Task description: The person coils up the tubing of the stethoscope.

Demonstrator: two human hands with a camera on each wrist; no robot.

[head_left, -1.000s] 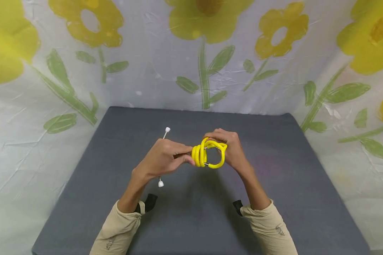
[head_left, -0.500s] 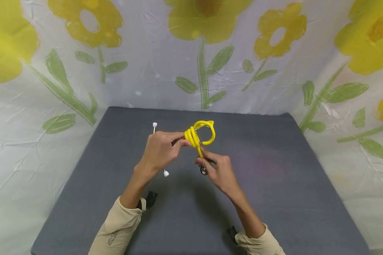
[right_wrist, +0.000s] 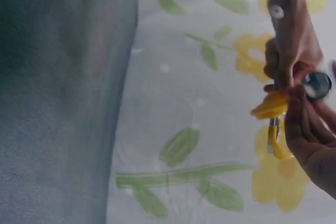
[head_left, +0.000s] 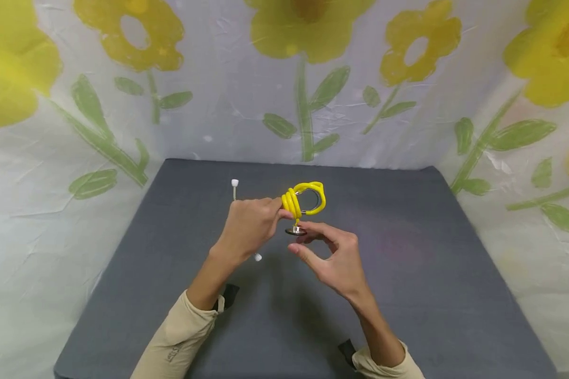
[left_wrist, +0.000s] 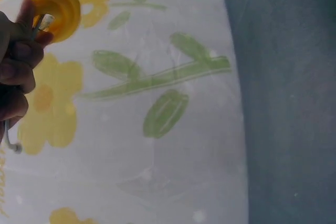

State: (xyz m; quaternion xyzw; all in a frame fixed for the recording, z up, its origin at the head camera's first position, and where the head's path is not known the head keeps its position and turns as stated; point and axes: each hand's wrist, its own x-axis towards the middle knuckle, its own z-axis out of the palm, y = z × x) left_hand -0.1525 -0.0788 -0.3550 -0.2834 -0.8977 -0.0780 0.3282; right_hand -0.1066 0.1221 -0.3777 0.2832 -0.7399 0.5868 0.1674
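Note:
A stethoscope with yellow tubing (head_left: 291, 204) is held above the table, its tube wound in several turns around the metal part. My left hand (head_left: 253, 226) grips it beside the coil, and white ear tips (head_left: 234, 182) stick out beyond that hand on both sides. A loop of tube stands out to the right of the turns. Below the coil hangs the round chest piece (head_left: 296, 230), also visible as a disc (right_wrist: 316, 86) in the right wrist view. Fingertips of my right hand (head_left: 339, 258) touch its edge, while the thumb stands apart underneath.
A dark grey padded table (head_left: 408, 295) lies under both hands. Behind it and at the sides hangs a pale sheet (head_left: 218, 121) printed with yellow flowers. Dark straps (head_left: 347, 351) show at the beige sleeves (head_left: 175, 342).
My right hand has come from behind the loop down to below the coil. The tube end with the chest piece now hangs there, and the right thumb has parted from the fingers. The left hand keeps its grip.

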